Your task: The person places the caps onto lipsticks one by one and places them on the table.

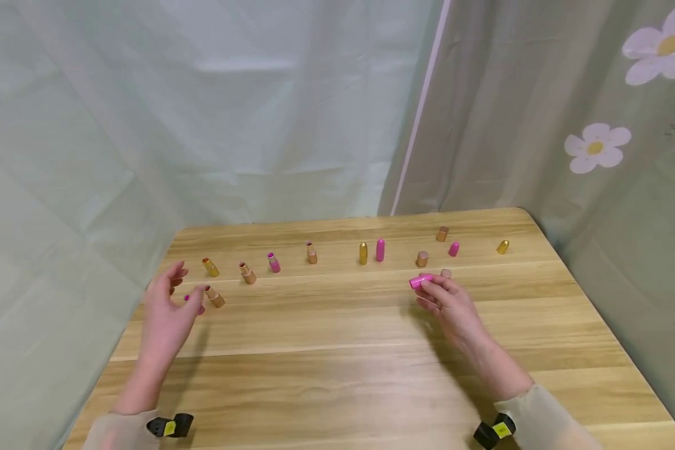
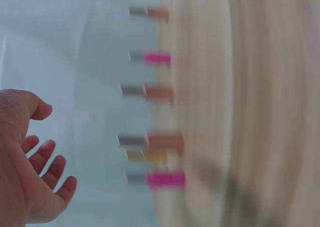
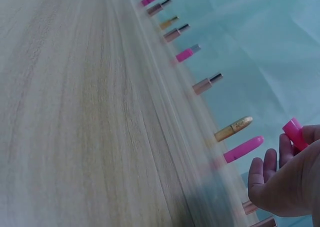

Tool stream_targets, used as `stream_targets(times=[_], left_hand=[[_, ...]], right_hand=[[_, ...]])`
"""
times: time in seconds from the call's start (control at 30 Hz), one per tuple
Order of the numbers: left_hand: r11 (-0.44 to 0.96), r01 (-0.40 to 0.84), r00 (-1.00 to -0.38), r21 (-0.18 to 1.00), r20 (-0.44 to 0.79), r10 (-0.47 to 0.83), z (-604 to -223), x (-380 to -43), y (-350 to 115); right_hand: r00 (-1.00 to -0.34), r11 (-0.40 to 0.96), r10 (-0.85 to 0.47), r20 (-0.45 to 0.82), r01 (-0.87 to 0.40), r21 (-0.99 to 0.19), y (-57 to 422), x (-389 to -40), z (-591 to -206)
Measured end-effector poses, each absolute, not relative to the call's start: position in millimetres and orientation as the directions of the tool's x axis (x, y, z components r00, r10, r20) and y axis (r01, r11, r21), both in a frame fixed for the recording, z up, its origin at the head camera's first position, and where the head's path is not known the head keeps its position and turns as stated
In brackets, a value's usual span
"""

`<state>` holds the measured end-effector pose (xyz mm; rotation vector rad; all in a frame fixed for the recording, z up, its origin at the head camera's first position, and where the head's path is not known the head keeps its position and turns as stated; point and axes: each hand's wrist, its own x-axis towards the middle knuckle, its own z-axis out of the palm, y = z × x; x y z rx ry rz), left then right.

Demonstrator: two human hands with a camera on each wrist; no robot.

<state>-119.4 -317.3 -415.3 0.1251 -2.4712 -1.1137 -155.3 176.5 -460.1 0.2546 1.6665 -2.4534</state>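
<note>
My right hand (image 1: 452, 309) pinches a pink lipstick cap (image 1: 419, 283) between thumb and fingers, raised over the table with its open end facing left. My left hand (image 1: 165, 312) holds nothing, its fingers loosely bent. Closest to it stand an uncapped rose-gold lipstick tube (image 1: 216, 298) and an uncapped pink one (image 2: 167, 179), which the thumb mostly hides in the head view. Behind them are a gold tube (image 1: 210, 267), another rose-gold tube (image 1: 248, 274), a pink tube (image 1: 274, 263) and a rose-gold tube (image 1: 312, 254), all uncapped.
At mid-table a gold lipstick (image 1: 363, 254) and a pink lipstick (image 1: 380, 250) stand with caps on. To the right are loose rose-gold caps (image 1: 422, 259), a pink cap (image 1: 454, 249) and a gold cap (image 1: 503, 247). A curtain (image 1: 292, 125) hangs behind the wooden table (image 1: 337, 369).
</note>
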Motion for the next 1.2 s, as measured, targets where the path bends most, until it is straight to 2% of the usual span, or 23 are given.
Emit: stream_targets(times=[0.1,0.2,0.37,1.2], left_hand=[[0.644,-0.008,-0.941,0.765,0.211,-0.263,-425,-120,-343],[0.657,-0.105,-0.973,0.747,0.059,-0.222,-438,-119,-361],[0.665,-0.204,-0.977,0.718,-0.111,-0.180,-458,-122,-375],[0.749,-0.230,-0.973,0.621,-0.143,-0.180,-467,-135,-382]], right_hand=[[-0.975,-0.353,-0.042,-0.220,0.220,-0.909,177,-156,-460],[-0.973,-0.341,-0.049,-0.224,0.227,-0.912,177,-155,-461],[-0.970,-0.339,-0.051,-0.239,0.242,-0.909,175,-152,-464],[-0.966,-0.329,-0.055,-0.254,0.258,-0.908,170,-152,-467]])
